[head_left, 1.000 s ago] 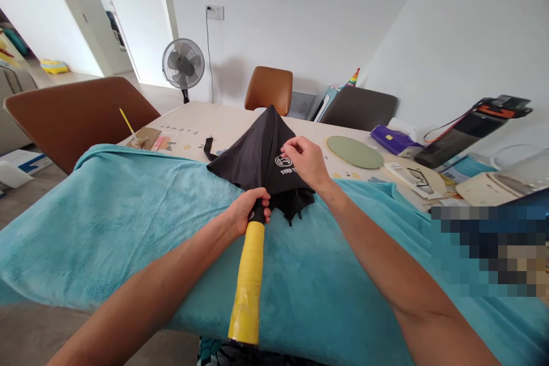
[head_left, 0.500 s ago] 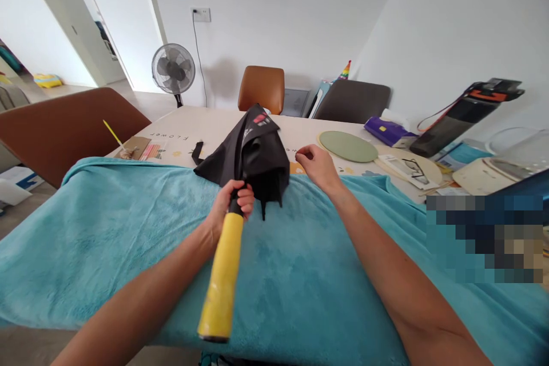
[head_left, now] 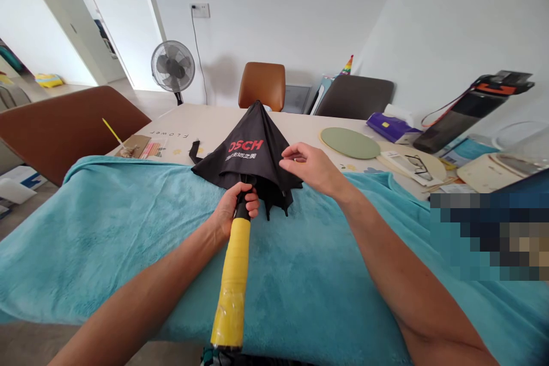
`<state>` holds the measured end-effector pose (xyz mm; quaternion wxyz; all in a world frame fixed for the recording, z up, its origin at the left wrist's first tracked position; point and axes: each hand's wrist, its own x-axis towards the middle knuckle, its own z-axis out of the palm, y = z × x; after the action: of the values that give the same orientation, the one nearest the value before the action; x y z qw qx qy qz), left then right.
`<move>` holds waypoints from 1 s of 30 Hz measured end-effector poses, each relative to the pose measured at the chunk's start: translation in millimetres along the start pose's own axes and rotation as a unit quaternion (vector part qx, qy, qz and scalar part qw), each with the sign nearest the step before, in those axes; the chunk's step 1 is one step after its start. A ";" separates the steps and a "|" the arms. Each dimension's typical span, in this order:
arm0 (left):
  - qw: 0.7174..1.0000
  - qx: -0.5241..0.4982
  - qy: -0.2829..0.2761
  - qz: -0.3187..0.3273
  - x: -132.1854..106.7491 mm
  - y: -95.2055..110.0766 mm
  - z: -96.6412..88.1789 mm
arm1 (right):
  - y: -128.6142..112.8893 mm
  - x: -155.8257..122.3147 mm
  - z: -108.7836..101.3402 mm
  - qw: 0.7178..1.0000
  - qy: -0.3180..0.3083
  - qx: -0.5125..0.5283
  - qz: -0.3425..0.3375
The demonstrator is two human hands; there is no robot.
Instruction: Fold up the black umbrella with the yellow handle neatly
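A black umbrella (head_left: 274,137) with red and white lettering lies partly folded, its canopy loose and its tip toward the far side of the table. Its yellow-wrapped handle (head_left: 234,280) points back at me. My left hand (head_left: 242,206) is wrapped round the black shaft just below the canopy edge. Beside the right side of the canopy hovers my right hand (head_left: 311,166), fingers stretched out and holding nothing; whether the fingertips touch the fabric I cannot tell. A black strap (head_left: 195,151) sticks out at the canopy's left.
A turquoise blanket (head_left: 141,240) covers the near part of the table. Right of the umbrella are a green oval mat (head_left: 350,143), glasses (head_left: 418,167), a purple tissue pack (head_left: 392,127) and a dark bottle (head_left: 463,108). A fan (head_left: 174,67) stands behind at left.
The canopy has spread and turned so its lettering faces up toward me. The handle has swung slightly right. My right hand's fingers have opened from a pinch and moved left toward the fabric.
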<state>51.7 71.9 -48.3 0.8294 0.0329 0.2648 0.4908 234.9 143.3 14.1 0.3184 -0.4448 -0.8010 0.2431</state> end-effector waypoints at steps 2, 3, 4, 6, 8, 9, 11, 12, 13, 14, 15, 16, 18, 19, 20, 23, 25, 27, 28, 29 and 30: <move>1.000 -0.001 -0.006 0.000 -0.4 -0.2 0.0 | -8.0 -6.6 -4.6 0.996 -0.074 -0.038 -0.022; 1.000 -0.003 -0.008 0.000 -0.8 0.0 0.2 | -10.5 -9.3 -6.9 0.992 -0.111 -0.052 -0.030; 1.000 -0.007 -0.011 0.000 -1.2 0.3 0.5 | -12.0 -11.3 -9.0 0.988 -0.139 -0.061 -0.034; 1.000 -0.012 -0.012 0.000 -2.3 0.7 1.5 | -12.8 -13.3 -11.7 0.985 -0.154 -0.066 -0.036; 1.000 -0.008 -0.009 0.004 -2.9 0.5 2.6 | -12.2 -13.1 -11.1 0.987 -0.144 -0.058 -0.038; 1.000 -0.002 -0.005 0.008 -2.9 0.0 3.0 | -11.8 -12.5 -9.3 0.988 -0.143 -0.050 -0.040; 1.000 0.012 0.013 0.017 -2.2 -1.6 3.3 | -11.6 -11.3 -3.3 0.987 -0.151 -0.032 -0.048; 0.999 0.020 0.025 0.021 -1.5 -2.6 3.1 | -11.7 -10.8 0.4 0.986 -0.157 -0.024 -0.051; 0.999 0.028 0.036 0.025 -0.8 -3.6 2.9 | -12.1 -10.5 4.1 0.985 -0.163 -0.019 -0.054; 0.998 0.037 0.046 0.025 0.0 -4.5 2.5 | -12.7 -10.3 7.5 0.984 -0.171 -0.017 -0.056; 0.997 0.044 0.054 0.025 0.7 -5.3 2.1 | -13.5 -10.3 10.3 0.982 -0.180 -0.017 -0.058; 0.997 0.050 0.061 0.024 1.4 -6.0 1.6 | -14.3 -10.3 12.4 0.980 -0.189 -0.019 -0.059; 0.995 0.058 0.078 0.020 2.4 -6.8 0.7 | -16.0 -10.6 15.2 0.977 -0.202 -0.022 -0.060; 0.994 0.059 0.086 0.018 2.8 -6.9 0.4 | -16.8 -10.8 16.2 0.977 -0.205 -0.024 -0.061; 0.994 0.058 0.090 0.016 3.1 -6.9 0.1 | -17.5 -11.1 17.3 0.976 -0.209 -0.024 -0.061; 0.995 0.065 0.079 0.002 3.4 -6.0 0.0 | -19.0 -12.6 21.8 0.968 -0.243 -0.027 -0.058; 0.995 0.075 0.067 -0.007 3.1 -5.2 0.6 | -19.5 -14.0 25.1 0.962 -0.268 -0.030 -0.051; 0.995 0.082 0.056 -0.007 2.6 -4.8 1.6 | -19.8 -15.1 27.2 0.961 -0.271 -0.032 -0.045; 0.995 0.083 0.048 -0.004 2.3 -4.7 2.0 | -19.8 -15.2 27.6 0.963 -0.263 -0.033 -0.043; 0.996 0.083 0.040 0.000 2.1 -4.7 2.4 | -19.6 -15.0 27.7 0.966 -0.253 -0.035 -0.042; 0.996 0.083 0.033 0.002 1.8 -4.8 2.6 | -19.2 -14.3 27.6 0.970 -0.239 -0.036 -0.043</move>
<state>57.4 71.5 -48.3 0.8138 0.0856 0.3317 0.4695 209.9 118.6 4.0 0.1121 -0.3504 -0.8802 0.2998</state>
